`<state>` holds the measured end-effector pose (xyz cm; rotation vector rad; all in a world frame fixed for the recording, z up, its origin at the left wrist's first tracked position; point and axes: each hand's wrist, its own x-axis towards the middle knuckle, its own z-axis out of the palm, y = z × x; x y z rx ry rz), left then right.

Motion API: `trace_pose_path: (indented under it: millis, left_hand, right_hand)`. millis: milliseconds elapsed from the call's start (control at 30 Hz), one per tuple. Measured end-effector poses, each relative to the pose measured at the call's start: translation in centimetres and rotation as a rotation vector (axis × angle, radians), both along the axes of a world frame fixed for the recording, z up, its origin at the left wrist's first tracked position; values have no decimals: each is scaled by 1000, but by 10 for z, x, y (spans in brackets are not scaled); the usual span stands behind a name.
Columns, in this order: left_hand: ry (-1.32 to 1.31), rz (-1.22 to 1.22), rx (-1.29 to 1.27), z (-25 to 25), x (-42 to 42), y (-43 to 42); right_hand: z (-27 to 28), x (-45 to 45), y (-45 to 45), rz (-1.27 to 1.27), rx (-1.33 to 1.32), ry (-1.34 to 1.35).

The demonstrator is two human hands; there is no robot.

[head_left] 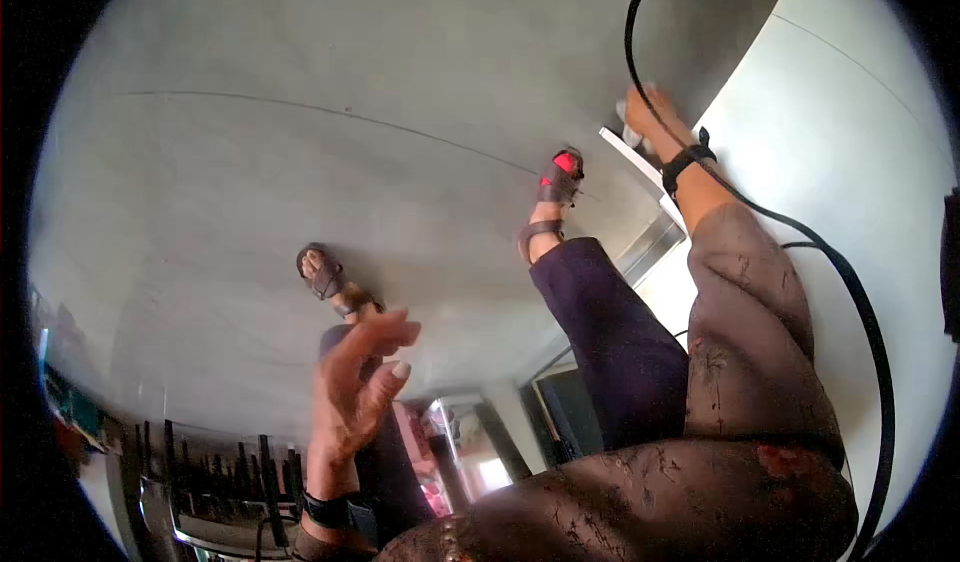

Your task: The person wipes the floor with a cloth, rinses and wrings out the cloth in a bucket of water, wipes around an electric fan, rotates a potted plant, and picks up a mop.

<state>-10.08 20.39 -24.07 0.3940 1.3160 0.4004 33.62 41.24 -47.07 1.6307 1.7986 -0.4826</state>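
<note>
My left hand [365,372] is raised above the floor at the lower left, with a dark band at its wrist. Its thumb stands apart from the curved fingers, and nothing shows between them. At the upper right, my right hand [655,112] reaches past the edge of a white surface [830,112] and is smeared by motion. A small whitish thing [630,127] shows at its fingers, too blurred to name. A black band is tied round that wrist, and a black cable [790,220] passes over the hand and forearm.
Two sandalled feet [320,272] in dark trousers [610,332] rest on the grey floor [230,192]. A rack with dark upright bars [265,482] stands at the lower left. Pink and shiny items [480,452] show at the bottom, beside a dark box [570,412].
</note>
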Motion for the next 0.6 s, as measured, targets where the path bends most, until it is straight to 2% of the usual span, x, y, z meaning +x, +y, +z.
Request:
trace_pose_path:
  millis: [33, 167, 233, 267, 300, 367, 400, 433, 467, 500, 533, 567, 600]
  left_hand:
    - [1, -46, 5, -2, -2, 0]
    - [-7, -3, -20, -2, -6, 4]
    - [19, 7, -24, -3, -6, 4]
    - [25, 10, -23, -4, -7, 4]
    - [19, 11, -17, -5, -8, 4]
    - [23, 27, -25, -6, -10, 4]
    - [13, 41, -56, -4, -11, 7]
    - [7, 57, -85, -3, -13, 8]
    - [26, 74, -95, -4, -12, 9]
    - [24, 41, -73, -4, -12, 9]
    - [28, 5, -47, -3, -14, 9]
    - [51, 21, -42, -1, -14, 10]
    - [13, 36, -50, 0, -14, 11]
  right_hand:
    - [-12, 18, -4, 262, -137, -100]
    - [0, 9, 13, 211, -244, -132]
    - [-8, 14, 13, 117, -487, -335]
    - [-13, 14, 12, 343, -612, -302]
    - [-19, 13, 10, 351, -608, -294]
    - [-30, 11, 3, 55, -595, -331]
    - [-68, 53, 5, 251, -780, -314]
    - [-22, -3, 16, -62, -738, -422]
    - [-45, 26, 14, -174, -757, -378]
    - [-66, 62, 13, -120, -817, -264]
    - [-22, 14, 9, -679, -554, -228]
    - [-21, 26, -4, -806, -419, -11]
    - [-30, 49, -9, -164, -498, 43]
